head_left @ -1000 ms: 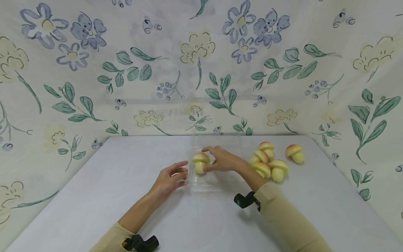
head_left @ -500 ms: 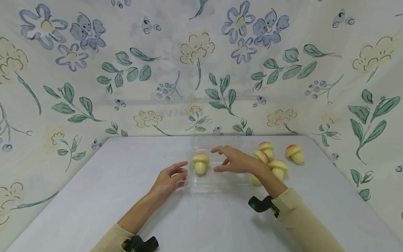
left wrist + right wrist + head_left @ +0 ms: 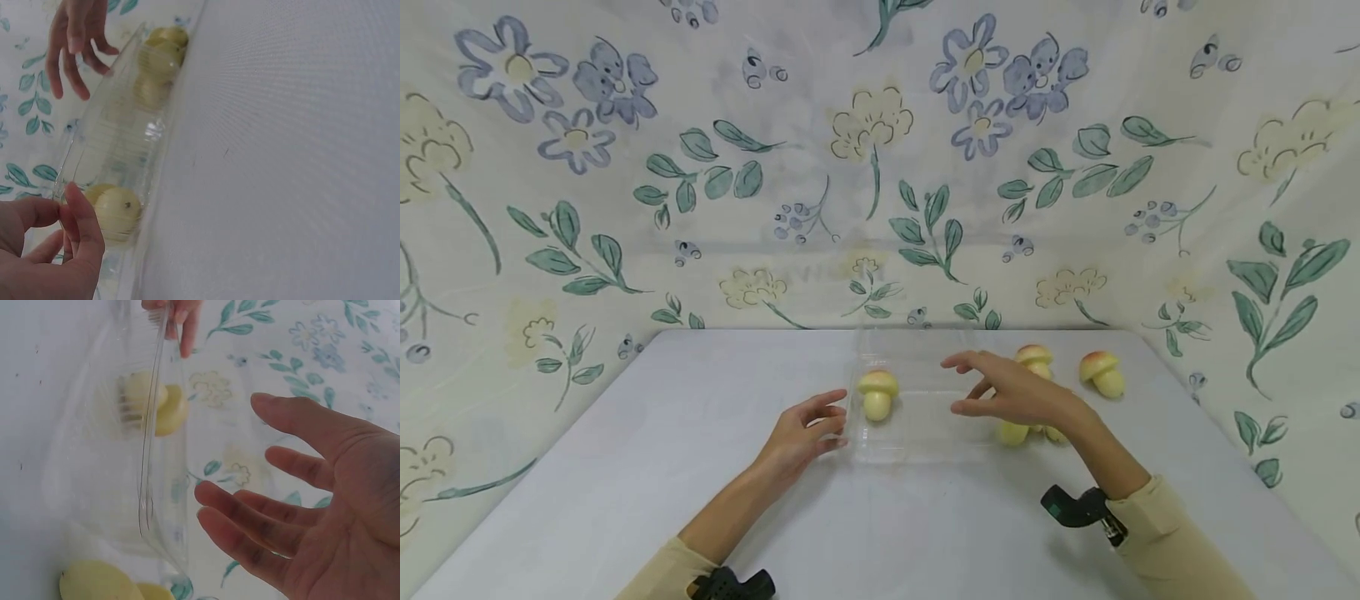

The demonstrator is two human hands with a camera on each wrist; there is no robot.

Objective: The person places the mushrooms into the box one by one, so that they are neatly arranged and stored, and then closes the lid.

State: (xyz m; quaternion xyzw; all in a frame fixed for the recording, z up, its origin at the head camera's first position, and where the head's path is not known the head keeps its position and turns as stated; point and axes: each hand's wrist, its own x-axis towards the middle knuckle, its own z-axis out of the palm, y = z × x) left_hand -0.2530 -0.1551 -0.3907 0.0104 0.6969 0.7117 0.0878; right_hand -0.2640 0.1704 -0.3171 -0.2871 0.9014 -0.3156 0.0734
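A clear plastic box with a raised lid stands mid-table. In its left end sits a yellow toy mushroom with a reddish-topped cap, also seen through the wall in the left wrist view as a pale mushroom. My left hand has its fingertips at the box's left side, lightly bent. My right hand is held above the box's right side, fingers spread and holding nothing. It partly hides the group of mushrooms behind it. In the right wrist view, my right hand is apart from the rim.
Another mushroom lies separately at the far right of the white table. A flowered cloth hangs behind the table's back edge. Both wrists carry small black cameras.
My right hand has drawn away from the mushroom in the box, moving right toward the other mushrooms. That mushroom stays in the box. My left hand keeps its place.
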